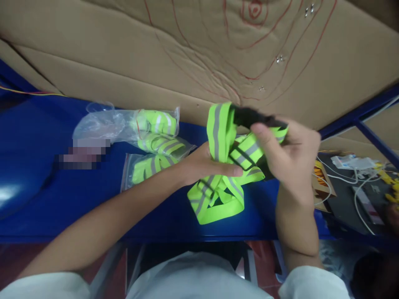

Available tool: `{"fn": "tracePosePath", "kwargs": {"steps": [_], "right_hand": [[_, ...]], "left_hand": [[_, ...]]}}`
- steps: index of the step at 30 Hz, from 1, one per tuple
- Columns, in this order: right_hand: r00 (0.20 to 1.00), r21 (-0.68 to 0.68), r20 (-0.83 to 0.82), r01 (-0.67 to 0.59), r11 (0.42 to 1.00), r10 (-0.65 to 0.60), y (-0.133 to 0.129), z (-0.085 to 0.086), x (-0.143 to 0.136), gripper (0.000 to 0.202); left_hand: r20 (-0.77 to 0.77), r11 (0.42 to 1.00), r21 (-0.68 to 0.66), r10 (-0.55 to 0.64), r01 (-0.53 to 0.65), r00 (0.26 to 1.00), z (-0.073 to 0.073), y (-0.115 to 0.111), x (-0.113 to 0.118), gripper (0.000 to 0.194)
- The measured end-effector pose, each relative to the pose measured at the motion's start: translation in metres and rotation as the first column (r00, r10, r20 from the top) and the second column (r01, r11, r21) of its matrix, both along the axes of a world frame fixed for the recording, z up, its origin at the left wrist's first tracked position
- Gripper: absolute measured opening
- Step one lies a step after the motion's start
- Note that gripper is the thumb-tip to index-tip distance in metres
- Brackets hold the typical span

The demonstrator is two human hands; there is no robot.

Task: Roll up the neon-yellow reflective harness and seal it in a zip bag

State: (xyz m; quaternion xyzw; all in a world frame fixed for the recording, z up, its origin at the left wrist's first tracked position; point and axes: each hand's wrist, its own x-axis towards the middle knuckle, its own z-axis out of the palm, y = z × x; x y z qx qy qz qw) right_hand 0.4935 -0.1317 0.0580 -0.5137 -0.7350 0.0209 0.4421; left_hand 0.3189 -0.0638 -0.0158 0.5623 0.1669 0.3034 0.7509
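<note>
A neon yellow-green strap (220,211) with grey reflective stripes and black buckles is bunched between my hands, its lower loops hanging above the blue table. My left hand (207,164) is closed round the strap, with the thumb lying over it near a buckle. At the right, my right hand (288,145) pinches the upper part of the same strap beside a black section. Left of my hands, similar straps in clear plastic bags (160,143) lie on the table, partly behind my left forearm.
The blue table (149,220) runs along a cardboard wall (124,50) with red drawn lines. At the right are a blue metal frame (374,137), white cables, an open cardboard box (322,180) and a dark surface with yellow items.
</note>
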Motion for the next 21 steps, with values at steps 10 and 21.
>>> {"fn": "tracePosePath", "kwargs": {"steps": [10,21], "right_hand": [[0.908,-0.005,-0.418,0.024,1.000,-0.024,0.007,0.021,0.009,0.030],[0.993,-0.214,0.052,-0.095,0.972,0.108,0.020,0.009,0.026,0.021]], "left_hand": [[-0.070,0.946,0.248,-0.198,0.209,0.978,0.028,0.011,0.011,0.017],[-0.210,0.831,0.543,-0.008,0.124,0.978,0.029,0.025,0.004,0.016]]}}
